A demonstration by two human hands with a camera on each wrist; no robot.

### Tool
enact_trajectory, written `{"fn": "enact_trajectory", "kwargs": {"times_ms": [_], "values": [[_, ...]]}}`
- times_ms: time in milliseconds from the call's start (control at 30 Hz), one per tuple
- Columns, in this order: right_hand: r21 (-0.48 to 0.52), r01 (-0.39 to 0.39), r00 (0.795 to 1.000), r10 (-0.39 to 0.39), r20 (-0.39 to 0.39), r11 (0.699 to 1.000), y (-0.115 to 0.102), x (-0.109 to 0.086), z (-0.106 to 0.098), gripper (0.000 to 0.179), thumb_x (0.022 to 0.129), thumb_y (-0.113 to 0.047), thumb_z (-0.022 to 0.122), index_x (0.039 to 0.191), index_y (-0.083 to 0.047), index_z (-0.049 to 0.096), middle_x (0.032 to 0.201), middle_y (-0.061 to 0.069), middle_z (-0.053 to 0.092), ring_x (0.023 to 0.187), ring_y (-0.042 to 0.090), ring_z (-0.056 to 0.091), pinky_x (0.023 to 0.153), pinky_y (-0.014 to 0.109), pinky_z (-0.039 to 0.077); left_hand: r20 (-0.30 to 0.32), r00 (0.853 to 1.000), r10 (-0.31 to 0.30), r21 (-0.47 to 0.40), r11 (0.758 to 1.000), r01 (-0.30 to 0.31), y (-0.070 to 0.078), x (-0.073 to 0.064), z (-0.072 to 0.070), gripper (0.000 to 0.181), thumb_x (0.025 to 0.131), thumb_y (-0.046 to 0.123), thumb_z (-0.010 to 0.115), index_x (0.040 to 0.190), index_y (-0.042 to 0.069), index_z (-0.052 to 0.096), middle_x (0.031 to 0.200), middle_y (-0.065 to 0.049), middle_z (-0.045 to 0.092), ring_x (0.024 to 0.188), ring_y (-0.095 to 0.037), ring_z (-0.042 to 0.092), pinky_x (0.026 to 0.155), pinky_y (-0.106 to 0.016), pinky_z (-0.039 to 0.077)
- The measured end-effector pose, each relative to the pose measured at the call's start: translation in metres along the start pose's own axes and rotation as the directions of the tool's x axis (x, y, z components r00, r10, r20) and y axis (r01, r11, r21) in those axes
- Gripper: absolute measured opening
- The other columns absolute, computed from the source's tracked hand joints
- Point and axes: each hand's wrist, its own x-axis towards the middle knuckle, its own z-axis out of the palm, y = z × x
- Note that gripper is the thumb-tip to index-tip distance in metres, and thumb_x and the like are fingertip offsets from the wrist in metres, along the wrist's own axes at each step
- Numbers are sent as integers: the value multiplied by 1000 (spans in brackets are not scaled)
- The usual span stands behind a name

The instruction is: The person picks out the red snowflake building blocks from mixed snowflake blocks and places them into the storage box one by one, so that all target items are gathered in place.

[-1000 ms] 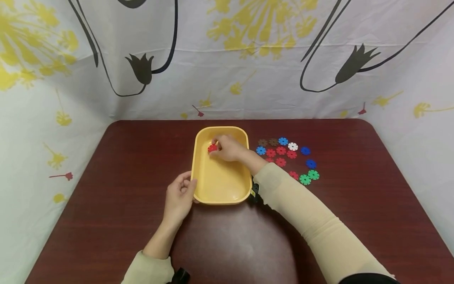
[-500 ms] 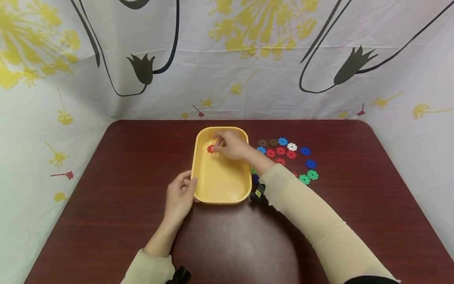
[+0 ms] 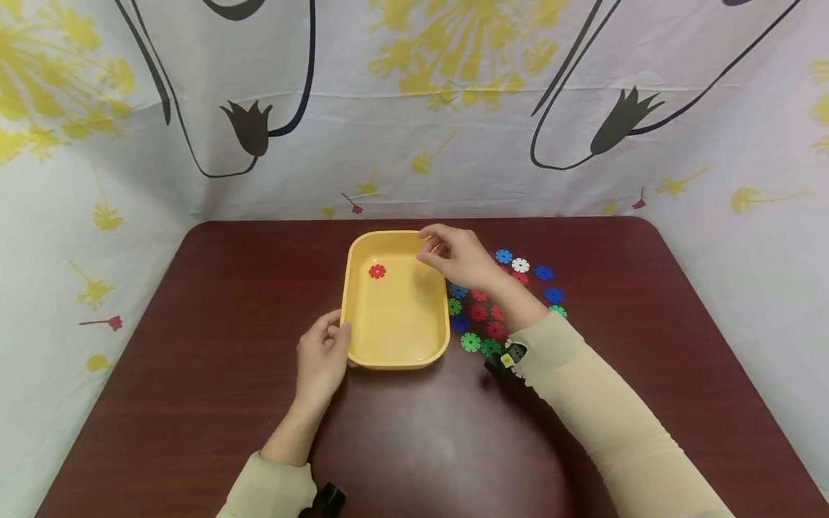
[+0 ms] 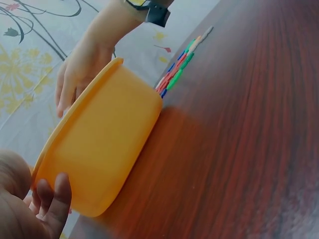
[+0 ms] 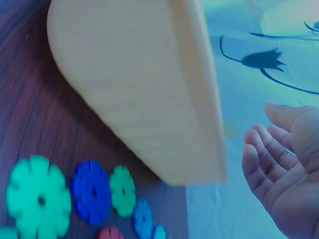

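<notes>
A yellow plastic tray (image 3: 398, 316) stands on the table, with one red notched disc (image 3: 377, 271) lying flat on its floor, towards the far left. My left hand (image 3: 321, 363) holds the tray's left rim, thumb at the edge and fingers against the outer wall in the left wrist view. Above the tray's far right rim hovers my right hand (image 3: 461, 257), its fingers loosely bent and nothing between them. The right wrist view shows that hand (image 5: 286, 164) apart from the tray wall (image 5: 134, 84).
Several notched discs in blue, green, red and white lie right of the tray, such as a green disc (image 3: 470, 342) and a white disc (image 3: 520, 265). The right forearm covers some of them. A patterned cloth (image 3: 401, 151) hangs behind the dark red table (image 3: 214, 345).
My right hand has let go of the red disc in the tray and moved right, up to the far right rim. The left hand still holds the tray.
</notes>
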Motion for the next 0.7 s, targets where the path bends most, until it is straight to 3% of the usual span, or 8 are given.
{"fn": "enact_trajectory", "kwargs": {"times_ms": [300, 500, 700], "values": [[-16, -45, 998, 44, -53, 999, 14, -32, -27, 28, 98, -18, 68, 123, -5, 65, 97, 4, 68, 84, 18, 66, 73, 37, 53, -9, 1000, 10, 6, 1000, -10, 2, -2, 1, 32, 101, 10, 59, 131, -1, 62, 81, -21, 60, 52, -14, 60, 48, -26, 51], [-7, -121, 991, 120, -60, 993, 26, -51, -34, 26, 99, -23, 68, 120, -9, 67, 98, 4, 67, 85, 18, 66, 69, 37, 53, -16, 1000, 9, -6, 1000, -9, 2, -2, 2, 31, 100, 9, 59, 130, 0, 63, 80, -22, 60, 51, -15, 59, 49, -30, 53], [-60, -145, 989, 142, -48, 988, 37, -70, -39, 27, 98, -22, 69, 118, -5, 68, 97, 5, 68, 85, 20, 65, 70, 37, 54, -16, 1000, 2, -2, 1000, -2, 0, -3, 1, 30, 101, 10, 59, 129, 0, 64, 81, -23, 60, 51, -13, 60, 49, -30, 53]]}}
